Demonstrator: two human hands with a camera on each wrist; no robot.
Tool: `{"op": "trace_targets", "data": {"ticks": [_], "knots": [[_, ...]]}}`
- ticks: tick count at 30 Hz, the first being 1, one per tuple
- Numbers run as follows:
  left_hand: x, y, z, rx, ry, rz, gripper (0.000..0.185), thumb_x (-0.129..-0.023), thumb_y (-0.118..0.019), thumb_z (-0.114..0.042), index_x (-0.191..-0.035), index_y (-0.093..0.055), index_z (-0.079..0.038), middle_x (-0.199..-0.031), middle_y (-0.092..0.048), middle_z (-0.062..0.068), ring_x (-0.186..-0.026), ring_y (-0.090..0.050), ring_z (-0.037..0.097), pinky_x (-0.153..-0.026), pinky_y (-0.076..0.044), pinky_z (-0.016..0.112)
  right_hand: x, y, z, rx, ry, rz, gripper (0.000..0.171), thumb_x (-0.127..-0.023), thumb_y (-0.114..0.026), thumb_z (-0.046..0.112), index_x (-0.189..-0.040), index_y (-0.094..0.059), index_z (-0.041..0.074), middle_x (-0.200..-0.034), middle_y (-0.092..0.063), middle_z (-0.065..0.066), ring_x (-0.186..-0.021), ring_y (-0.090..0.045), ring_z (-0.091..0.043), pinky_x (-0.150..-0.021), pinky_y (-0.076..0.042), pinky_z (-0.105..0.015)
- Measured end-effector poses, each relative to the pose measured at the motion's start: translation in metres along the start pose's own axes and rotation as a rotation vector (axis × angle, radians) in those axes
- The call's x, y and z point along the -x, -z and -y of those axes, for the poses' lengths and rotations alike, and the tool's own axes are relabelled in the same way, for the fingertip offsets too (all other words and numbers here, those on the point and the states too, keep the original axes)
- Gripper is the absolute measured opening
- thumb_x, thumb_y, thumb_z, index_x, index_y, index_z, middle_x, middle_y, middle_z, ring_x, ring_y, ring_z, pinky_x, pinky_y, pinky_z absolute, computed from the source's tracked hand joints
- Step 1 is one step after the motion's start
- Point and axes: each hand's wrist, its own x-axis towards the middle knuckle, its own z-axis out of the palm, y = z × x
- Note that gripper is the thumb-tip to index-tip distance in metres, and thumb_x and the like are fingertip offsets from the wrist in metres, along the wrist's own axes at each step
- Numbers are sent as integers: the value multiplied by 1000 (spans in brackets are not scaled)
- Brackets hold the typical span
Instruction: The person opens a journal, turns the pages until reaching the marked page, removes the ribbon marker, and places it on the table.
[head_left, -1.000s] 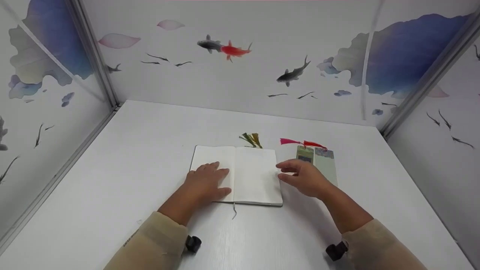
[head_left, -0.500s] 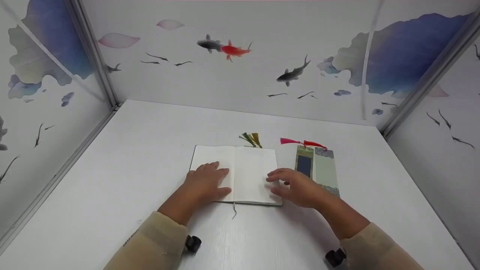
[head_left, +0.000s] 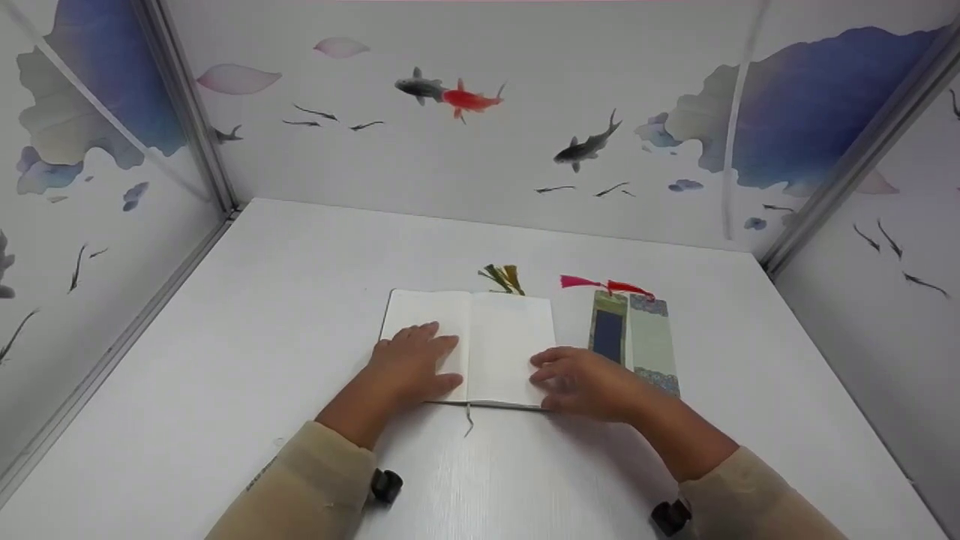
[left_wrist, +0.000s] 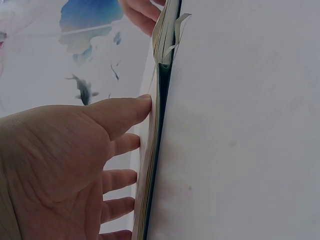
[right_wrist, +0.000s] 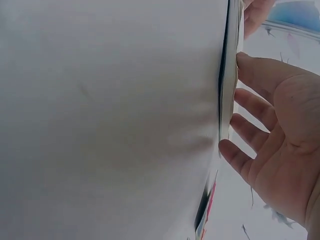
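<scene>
As it lies spread on the surface (head_left: 300, 300), midway between left and right edges and short of the far edge: one notebook (head_left: 510, 337), white pages up. Left hand (head_left: 409, 364) on left page, grip flat, fingers apart. Right hand (head_left: 589, 382) at right page's near outer corner, fingers apart, nothing clamped. Ribbon (head_left: 469, 424) at near side; green-gold tassels (head_left: 504, 278) beyond far side. Towards right edge, two bookmarks (head_left: 651, 337). Risks: pages may spring up if left grip lifts; a hard drag may crease right page; a sideways wrist may shove bookmarks.

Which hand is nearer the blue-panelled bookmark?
Right. The right hand, at the right page, partly covers the bookmark in the head view; the left hand is farther, on the left page.
</scene>
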Motion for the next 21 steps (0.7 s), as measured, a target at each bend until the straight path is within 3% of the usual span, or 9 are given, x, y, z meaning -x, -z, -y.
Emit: {"op": "trace_targets", "data": {"ticks": [8,14,21], "knots": [[-3,-1,1,-16,-10,3,70,-104,-61,-56,-166,-42,-29,-177,-31,9,-165,-28,37,-127,-30,67,3,1,0,8,-4,1,40,-87,-90,32,-126,-80,34,-152,-64,12,-151,-54,-24,-120,-50,-50],[-1,1,-1,-23,-6,6,70,-104,-61,-56,-166,-42,-29,-177,-31,9,-165,-28,37,-127,-30,67,4,5,0,-20,-17,-13,20,-97,-80,31,-117,-84,35,-144,-70,12,-147,-58,-23,-119,-51,-51],[1,2,-4,-17,3,12,69,-104,-61,-54,-166,-43,-28,-177,-31,9,-164,-28,37,-127,-30,67,6,5,3,-98,-70,-69,13,-101,-76,29,-110,-83,33,-130,-75,12,-135,-66,-23,-111,-57,-49]]}}
